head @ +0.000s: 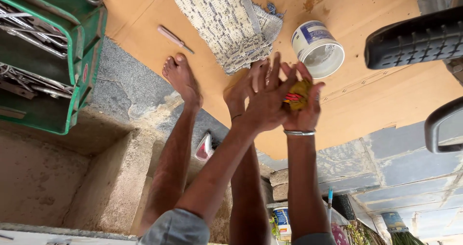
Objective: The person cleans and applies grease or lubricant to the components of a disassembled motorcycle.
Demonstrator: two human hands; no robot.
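Note:
My two hands are raised together over a brown cardboard sheet (366,91). My right hand (305,111), with a metal bangle at the wrist, cups a crumpled yellow cloth with red stripes (297,95) in its palm. My left hand (263,103) lies flat against it, fingers stretched out, so the cloth is pressed between both palms. Only a corner of the cloth shows. A white plastic tub (318,50) lies tipped on the cardboard just beyond my fingers.
My bare foot (182,76) rests at the cardboard's edge. A woven mat (226,21) and a screwdriver (174,39) lie further off. A green toolbox with wrenches (79,71) stands on the left. A black ribbed part (415,40) and a mirror (443,127) are on the right.

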